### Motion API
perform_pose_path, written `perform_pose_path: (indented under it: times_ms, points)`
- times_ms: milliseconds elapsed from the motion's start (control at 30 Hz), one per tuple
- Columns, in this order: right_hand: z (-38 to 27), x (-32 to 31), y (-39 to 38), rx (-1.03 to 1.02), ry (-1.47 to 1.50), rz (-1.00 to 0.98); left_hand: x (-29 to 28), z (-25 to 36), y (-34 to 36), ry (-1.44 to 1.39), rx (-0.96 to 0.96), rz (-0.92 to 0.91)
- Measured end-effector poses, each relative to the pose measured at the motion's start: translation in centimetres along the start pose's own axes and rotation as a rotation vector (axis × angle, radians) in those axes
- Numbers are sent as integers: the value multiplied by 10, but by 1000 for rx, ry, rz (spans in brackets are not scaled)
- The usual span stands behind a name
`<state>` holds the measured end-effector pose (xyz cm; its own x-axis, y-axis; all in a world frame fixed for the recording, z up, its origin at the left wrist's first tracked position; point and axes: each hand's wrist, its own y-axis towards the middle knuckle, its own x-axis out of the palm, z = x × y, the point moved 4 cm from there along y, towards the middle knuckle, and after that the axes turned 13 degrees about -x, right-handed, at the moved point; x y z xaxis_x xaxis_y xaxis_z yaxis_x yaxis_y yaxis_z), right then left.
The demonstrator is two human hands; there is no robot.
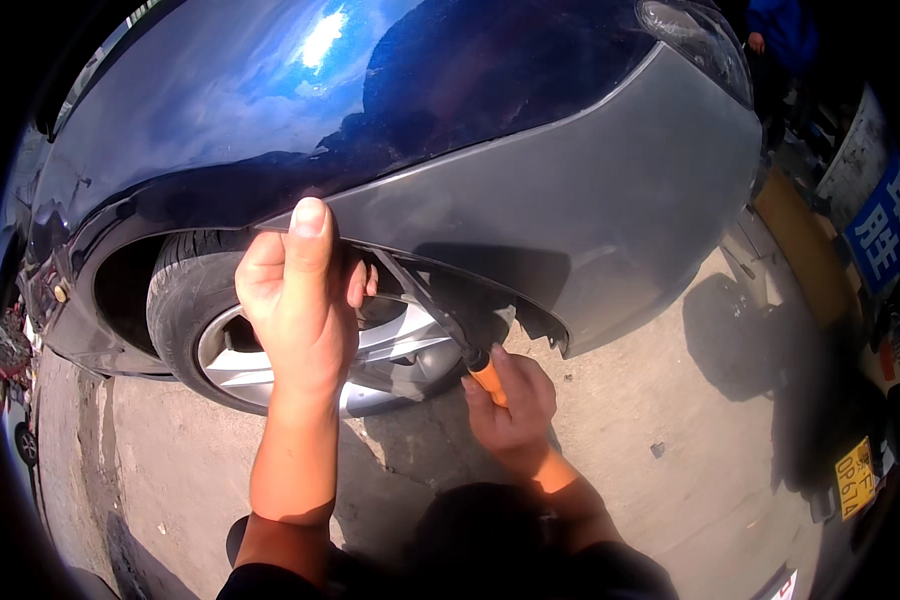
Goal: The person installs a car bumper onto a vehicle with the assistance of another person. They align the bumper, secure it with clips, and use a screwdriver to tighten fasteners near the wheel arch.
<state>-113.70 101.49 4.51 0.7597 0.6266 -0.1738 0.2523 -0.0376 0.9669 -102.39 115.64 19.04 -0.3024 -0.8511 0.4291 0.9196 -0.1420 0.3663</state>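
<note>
My left hand (305,290) grips the wheel-arch edge where the dark blue fender (240,180) meets the grey bumper (610,180). Its thumb presses the outside near the seam, while the fingers curl underneath and are partly hidden. In my right hand (518,415), lower and to the right, is a screwdriver (488,382) with an orange handle. The dark shaft slants up and left beneath the arch toward my left fingers; I cannot make out its tip. Behind both hands stands the tire (175,300) with a silver spoked wheel (400,335).
A headlight (695,40) tops the bumper's far corner. On the right are a brown panel (805,250), a blue sign (882,225) and a yellow plate (855,480). A person in blue (785,35) stands at the far right. Concrete ground (630,400) lies below, with shadows across it.
</note>
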Motion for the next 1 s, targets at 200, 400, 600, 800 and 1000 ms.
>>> perform_pose_path:
  times_ms: [200, 400, 600, 800, 1000]
  points:
    - [9, 28, -20, 188, 320, 53, 1, 6, -2, 42, 20, -39]
    - [17, 38, -27, 407, 589, 9, -3, 2, 0, 22, 6, -39]
    - [7, 36, -8, 196, 142, -45, -3, 1, 0, 23, -12, 42]
    - [25, 43, -13, 405, 424, -307, 0, -7, 1, -72, 73, 46]
    - [10, 36, -25, 94, -33, -108, 3, -6, -2, 57, 90, 125]
